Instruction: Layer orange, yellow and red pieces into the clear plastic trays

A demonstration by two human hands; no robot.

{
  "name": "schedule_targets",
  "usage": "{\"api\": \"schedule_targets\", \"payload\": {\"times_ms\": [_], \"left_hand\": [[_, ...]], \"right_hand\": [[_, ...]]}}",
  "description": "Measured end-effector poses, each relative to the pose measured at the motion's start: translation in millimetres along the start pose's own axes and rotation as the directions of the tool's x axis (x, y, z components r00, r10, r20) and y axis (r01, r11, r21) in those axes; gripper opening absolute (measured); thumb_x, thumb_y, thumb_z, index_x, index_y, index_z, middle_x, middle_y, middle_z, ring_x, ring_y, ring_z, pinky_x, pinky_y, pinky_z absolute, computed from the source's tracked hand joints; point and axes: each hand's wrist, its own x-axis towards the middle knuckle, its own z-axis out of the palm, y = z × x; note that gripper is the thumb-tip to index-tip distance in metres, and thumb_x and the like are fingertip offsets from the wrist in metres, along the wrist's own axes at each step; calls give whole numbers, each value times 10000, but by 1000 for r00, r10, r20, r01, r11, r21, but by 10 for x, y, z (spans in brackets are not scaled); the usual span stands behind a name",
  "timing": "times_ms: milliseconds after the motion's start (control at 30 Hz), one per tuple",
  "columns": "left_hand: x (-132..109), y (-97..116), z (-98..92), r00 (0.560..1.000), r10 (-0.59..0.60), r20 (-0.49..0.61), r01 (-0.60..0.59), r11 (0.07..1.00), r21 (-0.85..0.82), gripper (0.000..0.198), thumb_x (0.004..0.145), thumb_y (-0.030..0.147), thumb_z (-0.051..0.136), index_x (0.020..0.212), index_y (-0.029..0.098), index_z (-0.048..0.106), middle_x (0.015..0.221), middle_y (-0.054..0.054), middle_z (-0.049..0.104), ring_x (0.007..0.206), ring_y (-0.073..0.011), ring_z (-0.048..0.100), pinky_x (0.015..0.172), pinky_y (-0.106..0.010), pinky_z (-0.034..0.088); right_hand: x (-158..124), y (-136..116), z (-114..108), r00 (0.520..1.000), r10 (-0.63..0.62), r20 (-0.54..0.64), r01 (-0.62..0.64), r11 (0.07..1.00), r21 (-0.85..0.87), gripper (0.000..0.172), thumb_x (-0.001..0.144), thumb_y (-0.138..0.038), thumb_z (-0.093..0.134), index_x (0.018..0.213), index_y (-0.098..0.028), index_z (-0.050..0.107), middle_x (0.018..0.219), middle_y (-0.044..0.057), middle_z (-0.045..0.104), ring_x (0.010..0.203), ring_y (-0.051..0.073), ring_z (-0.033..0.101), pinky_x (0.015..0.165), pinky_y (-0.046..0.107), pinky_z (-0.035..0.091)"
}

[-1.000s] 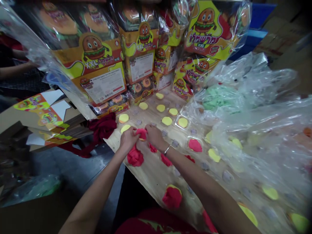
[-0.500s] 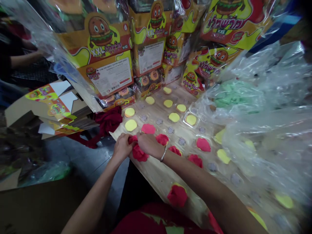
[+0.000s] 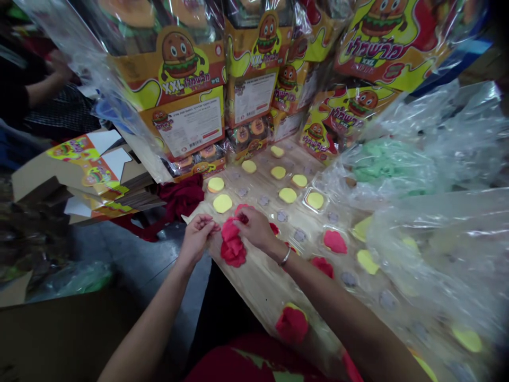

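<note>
My left hand point(image 3: 198, 237) and my right hand point(image 3: 254, 227) meet over a bunch of red candy pieces point(image 3: 233, 245) at the near left edge of a clear plastic tray point(image 3: 274, 278). Both hands are closed in pinches on the red pieces; my right fingers pull one piece off the top of the bunch. The tray's pockets hold yellow discs point(image 3: 222, 203) at the far end and red pieces point(image 3: 334, 241) nearer me. Another red piece point(image 3: 291, 323) lies on a yellow disc close to my body.
Stacked yellow burger-print candy boxes point(image 3: 186, 101) wrapped in film stand behind the tray. Crumpled clear plastic bags point(image 3: 429, 212), one with green candy point(image 3: 382, 159), fill the right side. Flat printed cartons point(image 3: 87, 170) lie at the left, where another person's arm point(image 3: 43, 90) shows.
The view shifted down and left. A red piece now lies in a far pocket where my hands were a second ago, and both hands came back to the red bunch.
</note>
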Motion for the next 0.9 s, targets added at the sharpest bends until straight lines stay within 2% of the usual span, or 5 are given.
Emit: {"api": "schedule_targets", "payload": {"times_ms": [200, 333, 533, 733, 900], "left_hand": [[-134, 83, 122, 916, 278, 287, -371, 861, 349, 196, 713, 353, 706, 819, 191, 674, 1000, -67, 681, 1010, -221, 600, 891, -333, 449], [-108, 85, 171, 973, 145, 180, -176, 970, 166, 254, 702, 405, 702, 745, 185, 583, 670, 17, 589, 628, -134, 537, 629, -258, 445], [-52, 191, 114, 980, 18, 196, -36, 995, 89, 342, 646, 421, 776, 790, 170, 594, 648, 30, 577, 559, -95, 505, 523, -203, 368], [207, 371, 49, 970, -156, 184, 170, 984, -62, 391, 716, 552, 648, 829, 184, 582, 767, -36, 655, 649, -168, 630, 610, -289, 481], [665, 321, 58, 986, 130, 101, -142, 982, 127, 308, 564, 258, 702, 839, 166, 598, 789, -12, 641, 696, -145, 596, 694, -284, 490]], "right_hand": [[-51, -79, -21, 997, -53, 60, 37, 970, 239, 122, 880, -293, 558, 846, -180, 527, 780, -15, 542, 703, 114, 496, 667, 243, 400], [-27, -46, 26, 982, -6, 186, -84, 880, 468, 209, 814, -326, 626, 914, -178, 517, 816, -15, 561, 711, 109, 517, 657, 233, 428], [106, -48, 77, 971, 141, 191, -224, 816, 533, 97, 807, -258, 550, 833, -168, 526, 752, -26, 537, 571, 99, 520, 544, 232, 440], [346, -152, 12, 989, -143, 22, 136, 972, 191, 173, 775, -58, 507, 865, -163, 610, 868, 14, 615, 830, 132, 588, 787, 255, 464], [641, 69, 60, 913, -338, 229, 380, 909, -173, 264, 823, -20, 467, 975, -143, 643, 1159, 92, 609, 1069, 157, 559, 929, 281, 429]]}}
